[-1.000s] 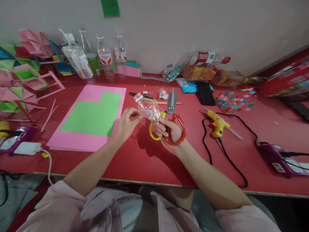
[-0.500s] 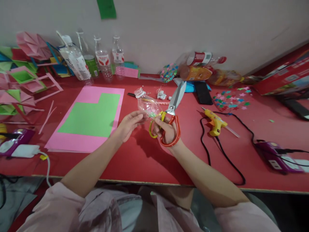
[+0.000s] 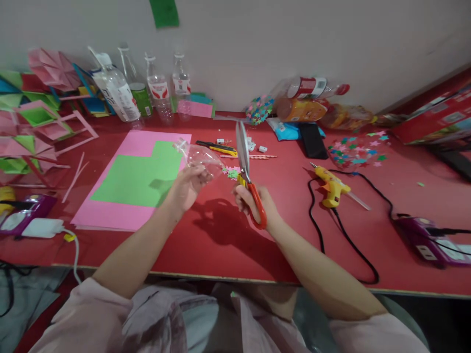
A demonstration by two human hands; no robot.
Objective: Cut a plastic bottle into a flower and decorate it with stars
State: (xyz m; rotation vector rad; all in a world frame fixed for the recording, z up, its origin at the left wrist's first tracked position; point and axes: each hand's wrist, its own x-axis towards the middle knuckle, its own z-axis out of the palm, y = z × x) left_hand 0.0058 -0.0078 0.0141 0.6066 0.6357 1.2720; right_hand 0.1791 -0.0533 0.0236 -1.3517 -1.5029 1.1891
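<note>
In my left hand (image 3: 190, 186) is a cut-off clear plastic bottle top (image 3: 202, 158), its neck pointing up and left. My fingers close on its lower rim. A pair of scissors (image 3: 243, 154) with red and yellow handles is gripped in my right hand (image 3: 259, 206), blades upward and close together. The scissors stand just right of the bottle piece, apart from it. Behind and between the hands lies a small heap of pink and green paper stars (image 3: 231, 172). A yellow and black utility knife (image 3: 217, 147) rests farther back.
Green paper (image 3: 136, 176) on pink sheets lies at left, with several bottles (image 3: 158, 93) behind. A yellow glue gun (image 3: 331, 186) with its black cord lies at right. Near the wall are a phone (image 3: 312, 141) and star-decorated plastic pieces (image 3: 358, 148). Paper models (image 3: 47, 117) stand far left.
My left hand has moved the bottle piece leftward, away from the scissors. The scissors have turned more upright and their tip has swung left. The star heap now shows.
</note>
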